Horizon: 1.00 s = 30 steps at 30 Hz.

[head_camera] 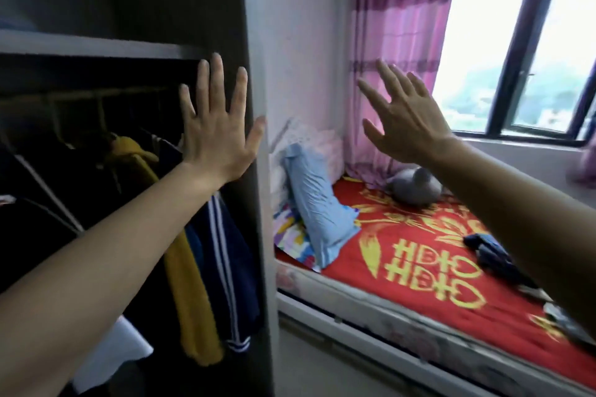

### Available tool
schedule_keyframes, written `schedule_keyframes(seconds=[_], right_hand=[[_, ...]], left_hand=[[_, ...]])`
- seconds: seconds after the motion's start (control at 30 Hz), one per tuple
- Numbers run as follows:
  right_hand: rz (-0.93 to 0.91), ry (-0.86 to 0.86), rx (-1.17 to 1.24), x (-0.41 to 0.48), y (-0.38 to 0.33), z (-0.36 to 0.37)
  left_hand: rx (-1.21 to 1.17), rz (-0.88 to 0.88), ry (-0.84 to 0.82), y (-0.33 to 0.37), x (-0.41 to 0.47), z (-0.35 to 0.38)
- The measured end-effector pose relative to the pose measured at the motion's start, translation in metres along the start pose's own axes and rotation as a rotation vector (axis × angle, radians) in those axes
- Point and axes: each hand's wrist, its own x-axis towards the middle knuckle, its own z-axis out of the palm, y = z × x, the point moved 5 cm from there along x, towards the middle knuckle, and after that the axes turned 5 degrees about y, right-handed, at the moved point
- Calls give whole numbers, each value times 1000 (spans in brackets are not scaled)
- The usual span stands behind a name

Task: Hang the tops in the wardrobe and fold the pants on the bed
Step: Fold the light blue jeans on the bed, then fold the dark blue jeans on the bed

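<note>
The open wardrobe (254, 26) fills the left of the head view. Several tops hang on its rail, among them a mustard yellow top (187, 267) and a navy top with white stripes (229, 261). My left hand (216, 126) is raised in front of the wardrobe's right edge, fingers straight and spread, holding nothing. My right hand (400, 113) is raised in the air over the bed (419, 271), fingers spread, empty too. A dark blue garment (493, 255) lies crumpled on the red bedspread, partly hidden behind my right forearm.
A light blue pillow (319, 206) leans at the head of the bed beside the wall. A grey plush toy (416, 187) sits near the pink curtain (400, 42). A window (522, 42) is behind the bed. The floor shows below the bed's edge.
</note>
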Motion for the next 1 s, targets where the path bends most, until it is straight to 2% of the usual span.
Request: schedule_keyframes(seconds=[0.23,0.37,0.53,0.63,0.83,1.0], right_hand=[[247,-147,-179,-144,179,1],[413,-231,-182,-233,255,29],[524,-468,-203,-346,322,85],[611,-547,-175,-394,358,115],[728,-616,-149,-427,413,186],[680,-711,-209,-427,456,256]], left_hand=[[-333,96,-9,225,19,57],[-492,89,-194,357,-14,106],[-520,202,-375,492,-69,164],[-525,242,-460,538,-87,194],[-550,285,-449,584,-71,273],[-587,294,-464,635,-49,361]])
